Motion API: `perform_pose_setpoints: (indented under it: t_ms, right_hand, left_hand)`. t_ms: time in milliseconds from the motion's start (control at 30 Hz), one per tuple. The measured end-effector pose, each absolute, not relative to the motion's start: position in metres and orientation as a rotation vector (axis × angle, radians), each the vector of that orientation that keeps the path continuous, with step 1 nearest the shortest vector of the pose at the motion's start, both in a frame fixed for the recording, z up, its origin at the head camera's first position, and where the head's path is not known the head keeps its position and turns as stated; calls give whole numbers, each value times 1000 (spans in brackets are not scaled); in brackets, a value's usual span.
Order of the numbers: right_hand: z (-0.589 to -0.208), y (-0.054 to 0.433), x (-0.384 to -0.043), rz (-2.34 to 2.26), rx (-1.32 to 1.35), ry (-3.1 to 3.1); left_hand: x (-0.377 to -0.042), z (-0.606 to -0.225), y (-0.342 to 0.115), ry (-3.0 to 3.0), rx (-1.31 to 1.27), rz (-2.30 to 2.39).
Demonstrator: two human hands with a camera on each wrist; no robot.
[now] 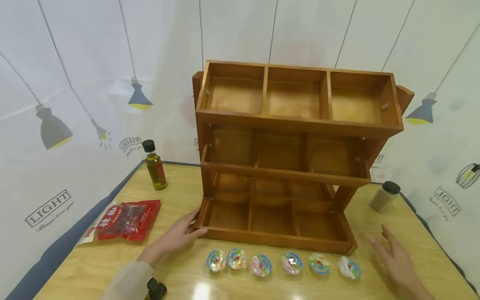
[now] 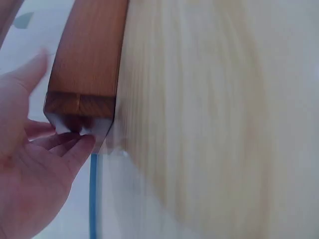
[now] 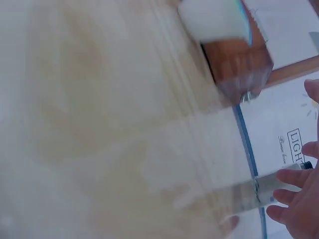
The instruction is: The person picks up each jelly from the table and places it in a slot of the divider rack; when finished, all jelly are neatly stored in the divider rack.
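Note:
A brown wooden three-tier rack (image 1: 300, 124) stands on the table, each tier divided into compartments. My left hand (image 1: 179, 236) is at the left end of its bottom tier. In the left wrist view the fingers (image 2: 82, 149) touch the end of the wood, while the thumb is spread away from it. To the right of the rack, my right hand (image 1: 397, 260) is held with fingers extended and nothing in it. Several small round cups with printed lids, one of them a white cup (image 1: 348, 267), lie in a row along the rack's front.
At the left are a bottle of yellowish oil (image 1: 155, 166) with a black cap and a red food packet (image 1: 129, 220). A black-lidded spice jar (image 1: 385, 196) stands at the right. Behind the wooden table (image 1: 180, 273) hangs a white backdrop (image 1: 165, 50) printed with lamps.

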State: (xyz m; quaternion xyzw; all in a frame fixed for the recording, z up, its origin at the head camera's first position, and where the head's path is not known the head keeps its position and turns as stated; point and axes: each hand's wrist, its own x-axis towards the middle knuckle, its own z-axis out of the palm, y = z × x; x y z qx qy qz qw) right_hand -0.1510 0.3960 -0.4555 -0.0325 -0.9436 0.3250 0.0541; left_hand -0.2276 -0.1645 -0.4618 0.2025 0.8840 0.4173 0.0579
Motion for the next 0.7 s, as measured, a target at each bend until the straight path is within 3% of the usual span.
perform_pose_setpoints:
  t_ms: [400,700]
  right_hand:
    - [-467,360,-111,1424,-230,-2703]
    - [-471,337,-104,1273,99,-2734]
  left_hand:
    - [-228,-470,-155,2601,533,1497]
    - [-227,-468,-157,2542,472,1572]
